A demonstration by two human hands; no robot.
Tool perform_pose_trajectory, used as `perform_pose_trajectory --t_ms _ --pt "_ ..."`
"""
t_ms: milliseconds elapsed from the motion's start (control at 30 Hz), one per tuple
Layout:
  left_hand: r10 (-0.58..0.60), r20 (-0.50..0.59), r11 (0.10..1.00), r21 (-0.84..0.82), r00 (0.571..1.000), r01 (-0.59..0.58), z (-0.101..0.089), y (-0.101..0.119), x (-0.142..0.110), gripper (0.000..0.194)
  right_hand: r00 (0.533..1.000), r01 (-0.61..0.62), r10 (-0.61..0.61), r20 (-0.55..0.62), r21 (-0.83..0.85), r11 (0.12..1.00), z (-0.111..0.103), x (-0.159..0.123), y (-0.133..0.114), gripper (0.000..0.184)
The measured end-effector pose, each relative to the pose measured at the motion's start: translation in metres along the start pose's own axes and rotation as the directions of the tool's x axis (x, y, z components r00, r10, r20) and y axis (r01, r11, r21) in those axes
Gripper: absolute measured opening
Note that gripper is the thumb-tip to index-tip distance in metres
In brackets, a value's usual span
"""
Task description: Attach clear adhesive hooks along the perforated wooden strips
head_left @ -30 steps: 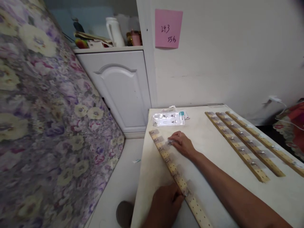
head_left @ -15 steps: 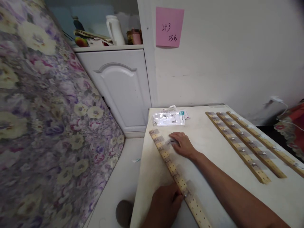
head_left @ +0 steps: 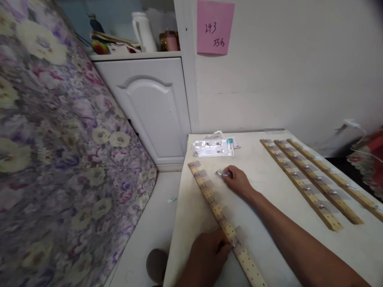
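Note:
A long wooden strip [head_left: 229, 229] with rows of small holes runs slantwise over the white table. Several shiny metal fittings and clear plastic pieces sit along it. With thumb and finger closed, my left hand [head_left: 208, 253] grips the near part of the strip's left edge, right beside a metal fitting [head_left: 235, 242]. My right hand [head_left: 238, 181] is closed around a small tool [head_left: 224, 174] with a shiny metal end and a dark part inside the fingers. The tool points left and is apart from the strip; its exact kind is hard to make out.
Clear blister packs [head_left: 212, 148] with metal pieces lie at the table's back left. Three similar strips [head_left: 299, 181] with fittings lie side by side on the right. A white table [head_left: 191, 211] meets the wall. A flowered curtain [head_left: 74, 159] hangs left.
My right hand has shifted slightly right, away from the strip, and the tool's metal end now shows clearly. My left hand keeps its place at the strip. The view has tilted slightly.

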State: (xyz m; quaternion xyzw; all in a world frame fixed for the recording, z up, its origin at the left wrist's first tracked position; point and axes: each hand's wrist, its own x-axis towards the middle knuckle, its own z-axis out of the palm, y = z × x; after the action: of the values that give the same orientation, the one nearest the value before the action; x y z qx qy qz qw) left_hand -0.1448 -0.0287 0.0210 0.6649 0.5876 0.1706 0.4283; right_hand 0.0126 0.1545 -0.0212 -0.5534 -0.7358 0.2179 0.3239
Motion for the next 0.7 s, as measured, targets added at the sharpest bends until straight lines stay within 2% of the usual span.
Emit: perform_pose_trajectory --t_ms 133,300,367,433,500,533,633,700 --pt "0.033 0.021 0.999 -0.029 0.999 -0.032 -0.002 -0.001 -0.001 0.012 0.995 -0.099 0.098 0.015 0.079 0.992 -0.021 -0.016 0.008 0.01" --pt "0.058 0.034 0.998 -0.013 0.998 -0.058 -0.008 -0.001 -0.007 0.014 0.982 -0.166 0.149 0.116 0.153 0.974 -0.059 -0.058 0.02 0.017" --pt "0.056 0.036 0.998 0.011 0.998 -0.056 -0.009 -0.001 -0.009 0.015 0.981 -0.183 0.17 0.089 0.164 0.969 -0.073 -0.079 0.024 0.023" --pt "0.053 0.038 0.998 0.039 0.998 -0.054 -0.01 -0.001 -0.011 0.015 0.976 -0.212 0.216 0.001 0.196 0.958 -0.084 -0.101 0.027 0.029" --pt "0.061 0.035 0.996 0.058 0.998 -0.063 -0.009 -0.002 -0.013 0.015 0.954 -0.268 0.294 -0.059 0.27 0.925 -0.09 -0.124 0.029 0.033" --pt "0.07 0.032 0.996 0.06 0.997 -0.072 -0.008 -0.003 -0.014 0.015 0.941 -0.303 0.335 -0.05 0.319 0.898 -0.093 -0.136 0.029 0.036" --pt "0.11 0.031 0.993 0.046 0.993 -0.112 -0.004 -0.003 -0.019 0.016 0.913 -0.391 0.399 0.08 0.448 0.804 -0.096 -0.166 0.025 0.041" --pt "0.14 0.052 0.989 0.033 0.989 -0.142 -0.001 -0.002 -0.023 0.015 0.902 -0.432 0.365 0.232 0.494 0.754 -0.098 -0.182 0.018 0.037"
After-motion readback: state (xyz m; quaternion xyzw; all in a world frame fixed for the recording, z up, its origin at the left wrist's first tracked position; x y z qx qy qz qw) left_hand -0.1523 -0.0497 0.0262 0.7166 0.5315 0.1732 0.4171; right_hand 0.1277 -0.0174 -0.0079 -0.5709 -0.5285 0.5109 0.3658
